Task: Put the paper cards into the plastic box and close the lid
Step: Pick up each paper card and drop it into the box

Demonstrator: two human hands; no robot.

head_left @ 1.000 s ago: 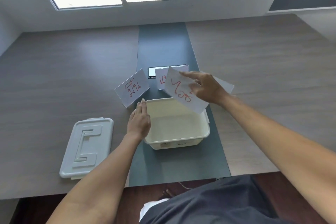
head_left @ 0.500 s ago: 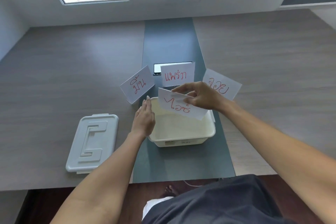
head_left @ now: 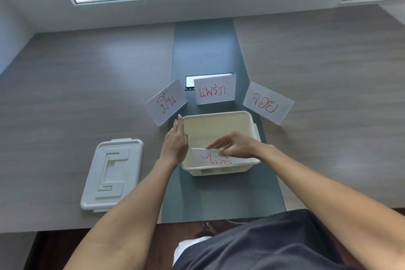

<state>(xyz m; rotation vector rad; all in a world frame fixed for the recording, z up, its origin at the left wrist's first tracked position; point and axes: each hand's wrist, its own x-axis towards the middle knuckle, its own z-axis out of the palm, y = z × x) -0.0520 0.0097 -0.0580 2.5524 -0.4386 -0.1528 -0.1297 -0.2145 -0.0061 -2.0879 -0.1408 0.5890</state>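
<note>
An open cream plastic box (head_left: 252, 125) stands on the dark centre strip of the table. My right hand (head_left: 235, 144) pinches the top edge of a white paper card (head_left: 215, 159) with red writing, held low inside the box near its front wall. My left hand (head_left: 175, 142) rests flat against the box's left wall, fingers straight. Three more white cards with red writing stand behind the box: a left card (head_left: 166, 102), a middle card (head_left: 214, 91) and a right card (head_left: 268, 103). The grey lid (head_left: 111, 173) lies flat on the table, left of the box.
A dark phone-like slab (head_left: 189, 83) lies behind the middle card. The wooden table (head_left: 76, 94) spreads wide on both sides; its front edge runs just below the box. A wall with a window stands beyond the table's far edge.
My right hand has brought the card down from above the box's back rim into the box, toward its front wall. The left hand stayed against the box's left side.
</note>
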